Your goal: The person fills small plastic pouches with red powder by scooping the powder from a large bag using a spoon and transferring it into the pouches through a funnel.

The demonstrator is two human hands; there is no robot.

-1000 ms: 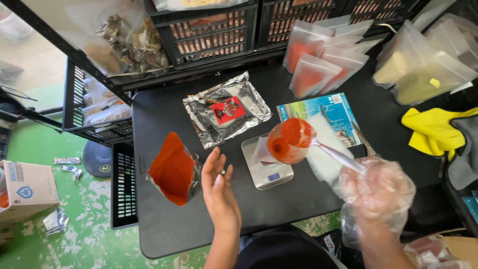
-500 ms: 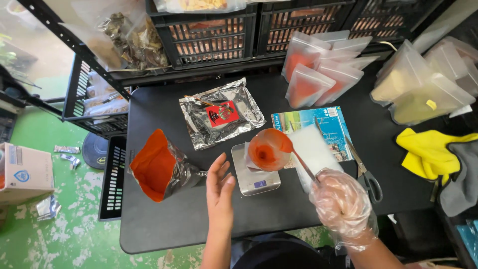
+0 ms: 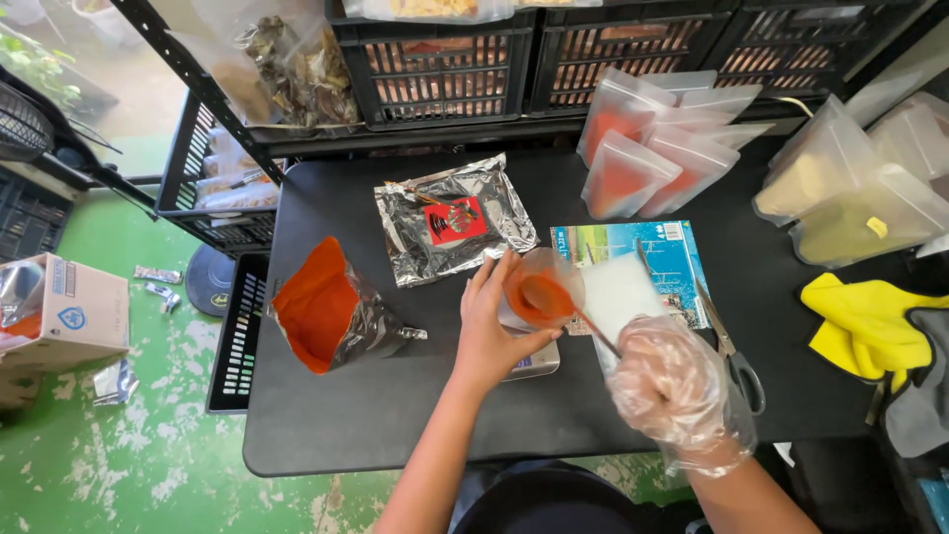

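Since the earlier frame, left hand (image 3: pixel 489 336) has moved onto the pouch (image 3: pixel 539 292) on the scale (image 3: pixel 529 361), fingers curled around it. Gloved right hand (image 3: pixel 667 381) grips a spoon (image 3: pixel 583 321) dipping inside. Open foil bag (image 3: pixel 331 311) of red powder lies left on the table (image 3: pixel 395 425).

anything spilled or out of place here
No spill shows on the table. The odd bits: foil scraps litter the floor, whose green paint is flaking, and the open foil bag of red powder lies tipped on its side.
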